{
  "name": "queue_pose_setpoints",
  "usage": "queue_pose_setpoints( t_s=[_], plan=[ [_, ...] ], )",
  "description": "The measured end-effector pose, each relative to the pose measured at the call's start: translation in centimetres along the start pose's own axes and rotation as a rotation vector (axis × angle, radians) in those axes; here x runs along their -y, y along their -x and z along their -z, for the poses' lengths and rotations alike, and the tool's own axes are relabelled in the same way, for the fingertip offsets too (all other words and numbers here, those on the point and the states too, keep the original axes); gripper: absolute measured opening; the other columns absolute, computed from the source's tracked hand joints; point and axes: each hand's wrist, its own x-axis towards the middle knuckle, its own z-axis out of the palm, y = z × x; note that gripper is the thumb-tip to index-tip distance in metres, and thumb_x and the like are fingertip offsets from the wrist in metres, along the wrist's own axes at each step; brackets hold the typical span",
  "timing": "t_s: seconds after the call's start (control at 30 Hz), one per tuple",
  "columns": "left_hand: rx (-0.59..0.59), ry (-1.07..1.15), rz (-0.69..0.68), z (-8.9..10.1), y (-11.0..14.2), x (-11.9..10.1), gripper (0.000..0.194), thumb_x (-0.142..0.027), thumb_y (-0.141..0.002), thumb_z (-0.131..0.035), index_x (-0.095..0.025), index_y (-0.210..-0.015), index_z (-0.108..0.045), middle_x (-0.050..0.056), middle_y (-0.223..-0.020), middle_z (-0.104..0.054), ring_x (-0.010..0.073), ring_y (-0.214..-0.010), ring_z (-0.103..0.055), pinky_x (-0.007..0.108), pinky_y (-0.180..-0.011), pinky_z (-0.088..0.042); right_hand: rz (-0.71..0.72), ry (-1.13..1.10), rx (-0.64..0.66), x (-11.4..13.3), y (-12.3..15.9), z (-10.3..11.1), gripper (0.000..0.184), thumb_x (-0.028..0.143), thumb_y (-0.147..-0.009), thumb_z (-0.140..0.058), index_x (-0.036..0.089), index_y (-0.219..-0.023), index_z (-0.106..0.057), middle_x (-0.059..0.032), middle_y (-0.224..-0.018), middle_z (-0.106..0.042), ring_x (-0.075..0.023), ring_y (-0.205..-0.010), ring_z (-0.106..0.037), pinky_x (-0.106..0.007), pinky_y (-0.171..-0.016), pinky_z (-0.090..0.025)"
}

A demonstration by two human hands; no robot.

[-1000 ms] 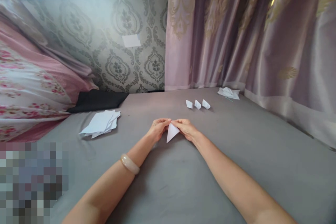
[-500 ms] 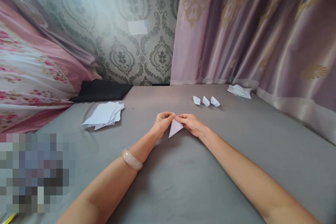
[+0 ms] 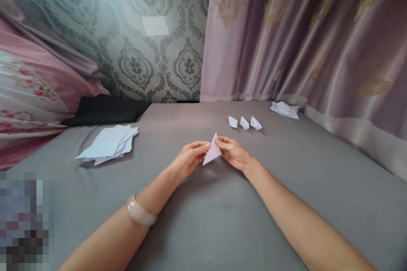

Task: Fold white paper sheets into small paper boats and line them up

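Between my two hands is a folded piece of white paper, shaped like a narrow triangle with a point at the top and another at the lower left. My left hand pinches its left edge between thumb and fingers; a pale bangle sits on that forearm. My right hand grips the right edge near the upper point, thumb on the front. The fingers behind the paper are partly hidden. Beyond my hands, three small folded paper pieces stand in a row on the grey cloth surface.
A loose stack of white paper sheets lies to the left, with a black cloth behind it. More white papers and a thin stick lie at the far right by the curtain. A patterned wall rises behind.
My left hand has slid down and left from the top of the paper, baring its upper point. My right hand keeps its hold. The whole view has shifted slightly.
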Motion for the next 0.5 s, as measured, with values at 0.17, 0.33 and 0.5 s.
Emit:
queue_pose_setpoints(
  t_s=[0.17, 0.33, 0.5],
  plan=[
    [0.038, 0.024, 0.045, -0.2, 0.15, -0.19, 0.026, -0.027, -0.063, -0.082, -0.012, -0.079, -0.068, 0.004, -0.073, -0.068, 0.0134, -0.069, -0.063, 0.025, -0.069, -0.047, 0.016, -0.022, 0.077, -0.06, -0.02, 0.04, 0.021, 0.031, -0.066, -0.08, 0.018, -0.08, -0.071, 0.0022, -0.071, -0.067, -0.0092, -0.066, -0.058, -0.025, -0.07, -0.043],
    [0.097, 0.029, 0.079, -0.54, 0.56, -0.3, 0.024, -0.029, -0.067, -0.079, -0.013, -0.08, -0.068, 0.004, -0.076, -0.069, 0.0127, -0.068, -0.062, 0.024, -0.067, -0.045, 0.024, -0.034, 0.135, 0.21, 0.18, -0.05, 0.02, 0.033, -0.067, -0.08, 0.019, -0.077, -0.07, 0.0036, -0.068, -0.064, -0.0085, -0.064, -0.055, -0.024, -0.067, -0.041],
    [0.12, -0.006, 0.083, -0.58, 0.54, -0.18, 0.024, -0.031, -0.067, -0.079, -0.013, -0.079, -0.068, 0.004, -0.075, -0.067, 0.0127, -0.067, -0.061, 0.025, -0.066, -0.044, 0.029, -0.01, 0.151, 0.57, 0.48, -0.28, 0.022, 0.036, -0.065, -0.081, 0.019, -0.071, -0.068, 0.0045, -0.064, -0.06, -0.0086, -0.062, -0.052, -0.024, -0.065, -0.04]
  ],
)
